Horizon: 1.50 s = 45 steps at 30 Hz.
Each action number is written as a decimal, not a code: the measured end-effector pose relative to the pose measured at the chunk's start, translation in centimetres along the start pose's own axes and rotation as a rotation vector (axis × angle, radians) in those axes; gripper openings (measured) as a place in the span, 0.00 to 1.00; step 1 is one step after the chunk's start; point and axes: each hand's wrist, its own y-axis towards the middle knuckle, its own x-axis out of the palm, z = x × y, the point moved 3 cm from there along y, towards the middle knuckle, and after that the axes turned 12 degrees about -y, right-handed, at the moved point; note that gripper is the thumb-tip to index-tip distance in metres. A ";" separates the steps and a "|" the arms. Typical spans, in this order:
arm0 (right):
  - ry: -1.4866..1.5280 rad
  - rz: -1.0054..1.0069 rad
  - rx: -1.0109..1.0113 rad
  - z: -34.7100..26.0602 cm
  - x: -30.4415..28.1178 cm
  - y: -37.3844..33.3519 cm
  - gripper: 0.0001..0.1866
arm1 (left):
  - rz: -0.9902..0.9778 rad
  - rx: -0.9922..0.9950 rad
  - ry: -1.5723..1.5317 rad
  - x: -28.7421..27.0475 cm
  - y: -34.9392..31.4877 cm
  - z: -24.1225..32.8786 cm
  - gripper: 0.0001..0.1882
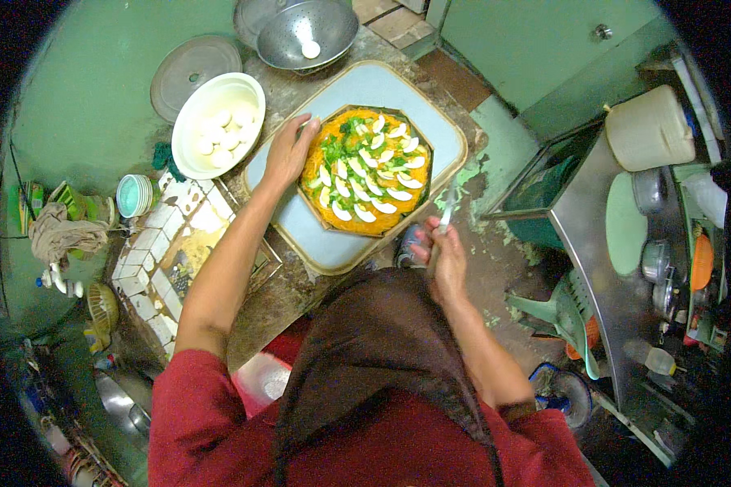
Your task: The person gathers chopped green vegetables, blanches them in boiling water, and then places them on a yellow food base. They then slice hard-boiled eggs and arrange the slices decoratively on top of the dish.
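An orange rice dish (365,172) topped with green herbs and several white egg slices sits on a pale tray (313,239). My left hand (288,152) rests at the dish's left edge, fingers bent over the slices there. My right hand (445,258) is below the tray's right corner, closed around a knife (447,216) whose blade points up toward the tray. A white bowl (218,114) of peeled whole eggs stands to the left of my left hand.
A metal colander (307,32) and a round lid (193,66) lie beyond the tray. A tiled ledge (150,252) with stacked cups (134,195) is at left. On the right stand a steel shelf (593,243), pots and a white container (648,128).
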 end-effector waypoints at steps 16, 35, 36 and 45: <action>-0.703 0.071 -0.427 -4.5 1.5 13.0 0.25 | -0.076 -0.502 -0.485 -0.1 -5.7 -7.3 0.35; -0.615 -0.575 -0.652 -15.9 13.1 18.4 0.16 | -0.140 -0.274 -0.013 -3.4 -5.8 6.7 0.18; -0.575 -0.529 -0.576 -15.9 10.8 18.5 0.15 | -0.095 -0.234 0.033 -3.6 -2.0 6.9 0.17; -0.528 -0.300 -0.165 -10.8 -9.8 18.0 0.14 | -0.346 0.320 0.728 1.1 24.4 0.5 0.23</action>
